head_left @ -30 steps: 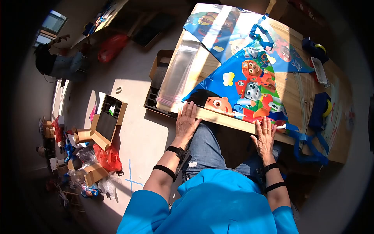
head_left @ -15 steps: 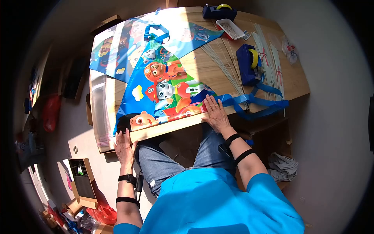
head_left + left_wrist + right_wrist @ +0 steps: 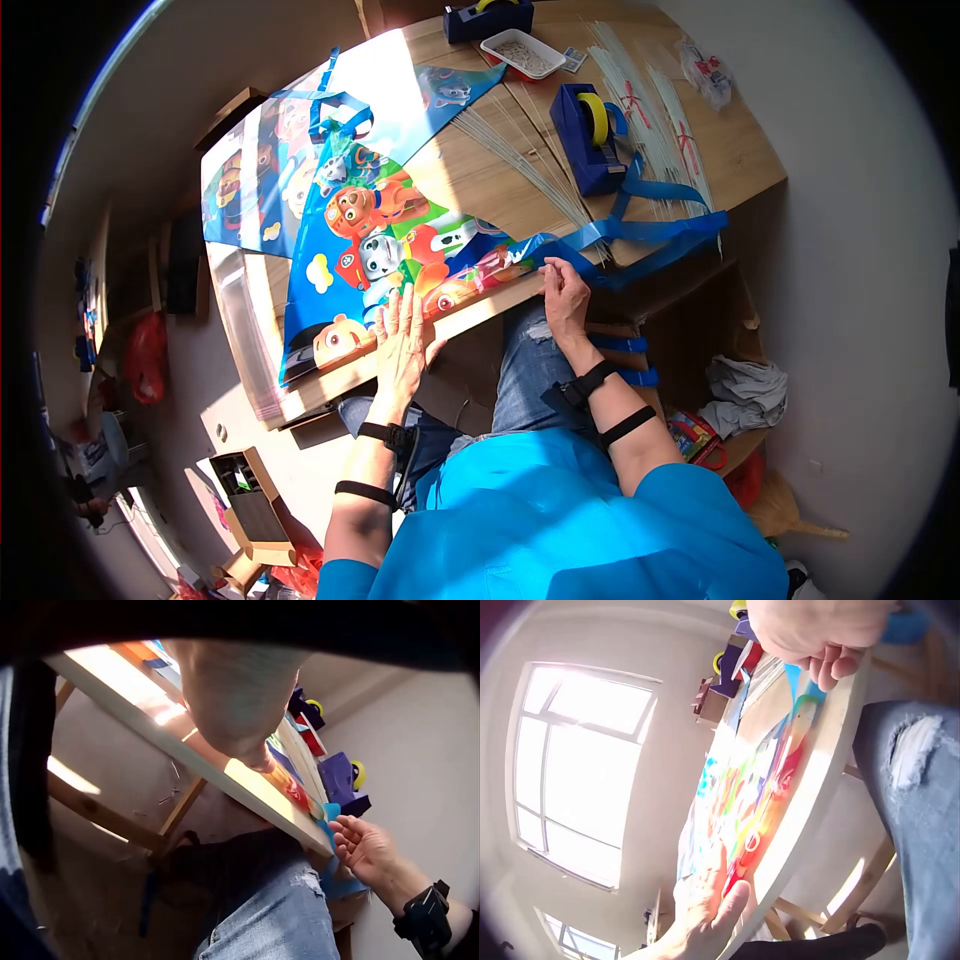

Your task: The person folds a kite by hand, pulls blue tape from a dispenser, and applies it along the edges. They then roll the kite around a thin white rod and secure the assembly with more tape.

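Note:
A blue triangular kite sheet (image 3: pixel 385 235) printed with cartoon dogs lies flat on the wooden table, its long lower side along the near edge. My left hand (image 3: pixel 402 340) rests on that side near its middle, fingers straight and spread. Beyond the sheet's right corner, my right hand (image 3: pixel 566 298) hovers at the table edge with loosely curled fingers. The left wrist view shows that same right hand (image 3: pixel 367 851) palm up, nothing visible in it. Blue ribbon (image 3: pixel 655 232) trails from the sheet's right corner over the table edge.
Two blue tape dispensers, the nearer one (image 3: pixel 592 140) with yellow tape, stand on the right side. Thin rods (image 3: pixel 520 160) lie beside it, and a white tray (image 3: pixel 522 54) sits farther back. Another printed sheet (image 3: pixel 240 190) lies at the left. Below the table is an open box (image 3: pixel 245 500).
My left hand has slid from the sheet's left corner towards the middle of its near side. My right hand has come off the sheet, its fingers now curled. The head view has turned.

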The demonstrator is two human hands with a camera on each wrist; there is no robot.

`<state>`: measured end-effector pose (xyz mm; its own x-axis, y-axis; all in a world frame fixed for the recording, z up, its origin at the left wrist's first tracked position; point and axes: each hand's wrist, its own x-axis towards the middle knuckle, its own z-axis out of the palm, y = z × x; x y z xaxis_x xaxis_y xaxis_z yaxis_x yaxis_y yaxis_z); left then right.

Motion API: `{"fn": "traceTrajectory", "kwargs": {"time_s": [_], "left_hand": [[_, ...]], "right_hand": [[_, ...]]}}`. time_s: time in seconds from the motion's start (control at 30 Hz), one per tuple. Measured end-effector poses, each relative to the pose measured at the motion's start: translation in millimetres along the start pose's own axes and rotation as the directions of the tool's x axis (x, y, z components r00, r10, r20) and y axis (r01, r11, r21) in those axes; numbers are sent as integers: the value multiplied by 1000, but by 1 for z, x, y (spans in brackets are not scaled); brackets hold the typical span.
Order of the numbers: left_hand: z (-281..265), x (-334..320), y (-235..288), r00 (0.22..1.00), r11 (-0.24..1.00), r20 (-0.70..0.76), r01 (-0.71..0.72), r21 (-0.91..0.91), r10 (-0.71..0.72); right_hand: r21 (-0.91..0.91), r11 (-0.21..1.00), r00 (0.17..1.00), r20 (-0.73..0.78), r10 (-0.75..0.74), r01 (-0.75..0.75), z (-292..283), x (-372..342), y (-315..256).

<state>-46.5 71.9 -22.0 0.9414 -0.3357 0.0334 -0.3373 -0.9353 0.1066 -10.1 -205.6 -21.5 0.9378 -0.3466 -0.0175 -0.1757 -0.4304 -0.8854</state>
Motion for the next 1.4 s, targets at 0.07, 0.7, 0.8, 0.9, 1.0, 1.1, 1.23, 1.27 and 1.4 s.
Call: {"fn": "traceTrajectory", "kwargs": {"time_s": [0.07, 0.7, 0.8, 0.9, 1.0, 1.1, 1.23, 1.27, 1.4], "left_hand": [[8, 5, 3, 1000, 999, -15, 7, -37, -7], [8, -23, 10, 991, 998, 123, 59, 1, -59], [7, -23, 10, 991, 998, 115, 61, 0, -60], [5, -22, 10, 988, 998, 138, 66, -1, -65], [6, -21, 10, 988, 997, 135, 71, 1, -71], [10, -23, 9, 996, 999, 73, 52, 5, -52], [11, -24, 7, 999, 998, 8, 48, 32, -48], [10, -24, 5, 999, 999, -33, 43, -5, -43], [3, -21, -8, 990, 997, -134, 40, -62, -48]], "right_hand": [[110, 991, 997, 3, 77, -77, -7, 15, 9], [-338, 919, 978, 120, -170, 202, 13, 37, 28], [-38, 969, 967, 67, 245, -243, 1, 40, 7], [92, 923, 924, -51, 379, -373, 1, 39, 14], [144, 945, 951, -60, 303, -292, 8, 33, 25], [68, 981, 980, -66, 188, -183, 13, 33, 24], [-242, 970, 1000, 6, 4, -3, 14, 39, 14], [-258, 966, 995, 91, 32, -7, 13, 45, 19], [-123, 989, 980, 171, 104, -84, 15, 44, 6]]}}
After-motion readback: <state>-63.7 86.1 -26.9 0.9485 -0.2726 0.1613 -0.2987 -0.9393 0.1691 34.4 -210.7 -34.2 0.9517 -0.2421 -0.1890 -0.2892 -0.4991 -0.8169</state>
